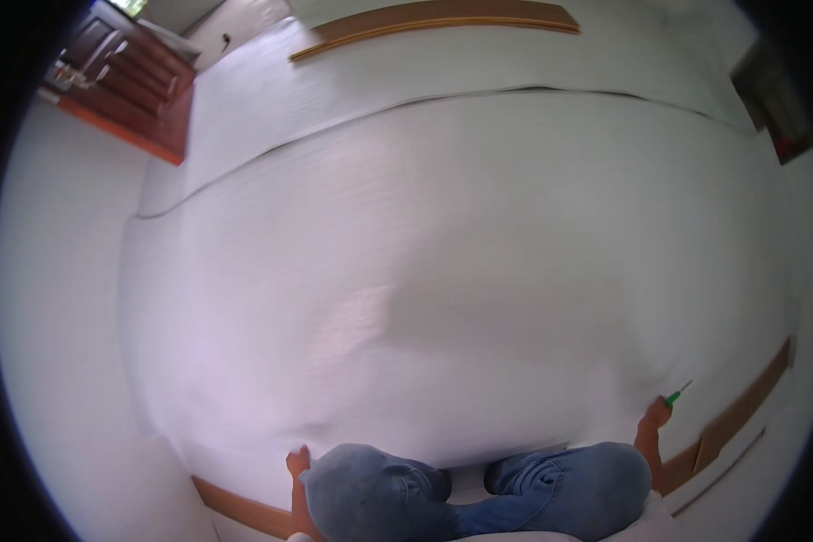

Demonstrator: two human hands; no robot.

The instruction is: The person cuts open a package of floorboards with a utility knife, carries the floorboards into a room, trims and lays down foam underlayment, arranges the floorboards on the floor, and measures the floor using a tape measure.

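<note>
A wide white underlay sheet (515,226) covers the floor in front of my knees, and its near edge runs past my feet. At that edge, beside my left knee, my left hand (299,462) is closed on the sheet, which creases just beyond the fingers. Out past my right knee, my right hand (657,415) is wrapped round a green-handled tool (673,398). Its thin metal end points away to the right, a little above the sheet. The tool is too small in view to tell whether it is a screwdriver or a knife.
Brown floor planks (741,402) lie along the right, with another plank (244,508) at lower left. More planks (443,18) are stacked at the far side. A dark seam (388,110) crosses the sheet. A reddish wooden door (140,72) stands far left.
</note>
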